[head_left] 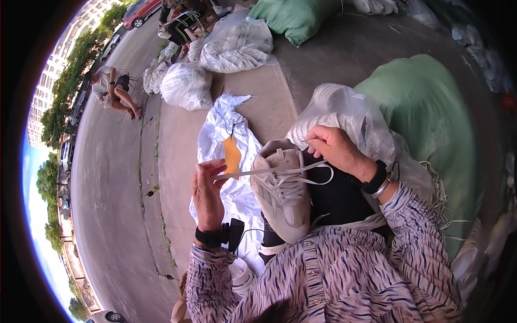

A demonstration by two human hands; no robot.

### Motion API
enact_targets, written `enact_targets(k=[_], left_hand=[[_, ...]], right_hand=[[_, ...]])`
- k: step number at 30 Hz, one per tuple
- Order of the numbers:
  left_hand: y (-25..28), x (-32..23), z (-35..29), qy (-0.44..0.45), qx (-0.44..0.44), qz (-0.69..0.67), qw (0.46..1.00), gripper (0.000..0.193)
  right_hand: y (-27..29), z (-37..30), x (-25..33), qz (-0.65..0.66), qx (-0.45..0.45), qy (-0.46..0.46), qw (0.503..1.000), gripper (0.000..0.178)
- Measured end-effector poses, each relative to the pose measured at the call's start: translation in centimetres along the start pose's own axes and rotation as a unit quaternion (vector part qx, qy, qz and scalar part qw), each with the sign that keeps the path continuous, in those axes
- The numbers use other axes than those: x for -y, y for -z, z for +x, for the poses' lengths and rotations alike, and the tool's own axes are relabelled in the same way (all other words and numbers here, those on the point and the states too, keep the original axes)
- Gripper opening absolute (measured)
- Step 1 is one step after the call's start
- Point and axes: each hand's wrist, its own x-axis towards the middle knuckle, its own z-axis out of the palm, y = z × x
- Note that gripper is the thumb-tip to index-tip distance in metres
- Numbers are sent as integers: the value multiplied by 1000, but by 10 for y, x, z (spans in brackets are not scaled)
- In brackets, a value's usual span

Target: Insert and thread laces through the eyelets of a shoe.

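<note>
A beige-grey sneaker (294, 215) rests on my lap over dark cloth, its toe toward me. Its laces are threaded through the lower eyelets. My left hand (207, 194), left of the shoe, pinches a flat pale shoelace (245, 173) between thumb and fingers. That lace is drawn taut across the shoe's tongue toward the other side. Above the shoe's right side, my right hand (339, 153) is closed in a pinch on lace, though its fingertips partly hide the grip. A loose loop of lace hangs below this hand.
Crumpled white sheeting (215, 134) with an orange-yellow piece (231, 156) lies left of the shoe. Clear bags (336, 110) and a large green sack (425, 107) crowd my right. More bags (237, 43) stand ahead. A person (110, 89) crouches at far left.
</note>
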Motion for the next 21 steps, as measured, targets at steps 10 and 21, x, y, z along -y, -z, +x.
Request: enact_targets(k=[10,21], left_hand=[[29,-22,13,-1,6,-132,991,35],[-51,10,-28,-89,121,411,899,27]], right_hand=[[-7,-22,-7,-121,45,12,992,10],[-13,-16,-2,-236,42,44,970,11]])
